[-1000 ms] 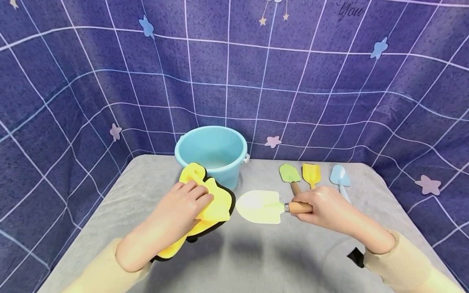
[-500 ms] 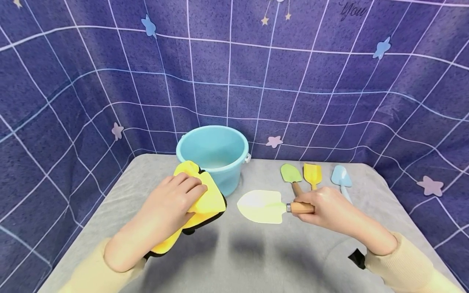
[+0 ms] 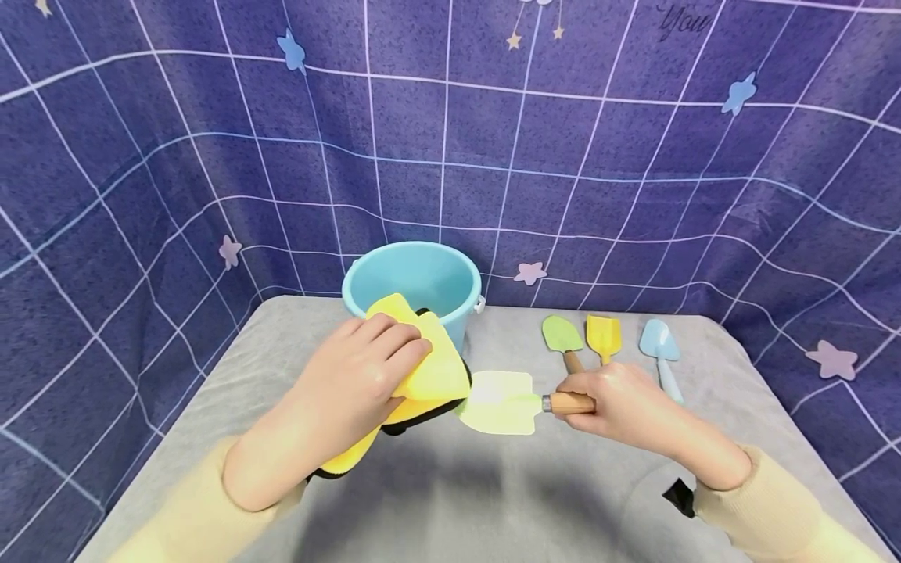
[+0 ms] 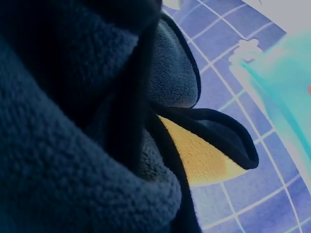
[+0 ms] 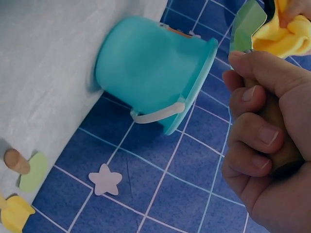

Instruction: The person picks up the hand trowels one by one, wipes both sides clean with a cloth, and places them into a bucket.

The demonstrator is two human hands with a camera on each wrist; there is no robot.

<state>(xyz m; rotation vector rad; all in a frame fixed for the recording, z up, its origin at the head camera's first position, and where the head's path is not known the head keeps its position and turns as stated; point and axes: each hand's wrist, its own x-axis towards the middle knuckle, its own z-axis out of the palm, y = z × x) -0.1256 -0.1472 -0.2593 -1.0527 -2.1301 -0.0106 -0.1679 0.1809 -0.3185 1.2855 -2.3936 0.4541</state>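
Note:
My left hand [image 3: 352,383] grips a bunched yellow cloth [image 3: 435,360] with black edging; its underside is dark grey in the left wrist view. My right hand [image 3: 619,407] holds a garden trowel [image 3: 501,403] by its short wooden handle. The fingers [image 5: 265,131] wrap round that handle in the right wrist view. The trowel's pale green blade points left, and the cloth's edge covers its tip in the head view. Whether cloth and blade touch there, I cannot tell. Both are held above the grey tabletop, in front of a light blue bucket [image 3: 415,274].
To the right at the back lie a green trowel [image 3: 561,334], a yellow shovel [image 3: 604,336] and a blue trowel [image 3: 659,340]. The grey-covered table [image 3: 450,500] ends at a purple-blue gridded curtain [image 3: 450,141]. A black patch [image 3: 679,498] shows near my right sleeve.
The left hand with the cloth drew back left, then came right, so the cloth now overlaps the blade's tip. The trowel has shifted slightly left.

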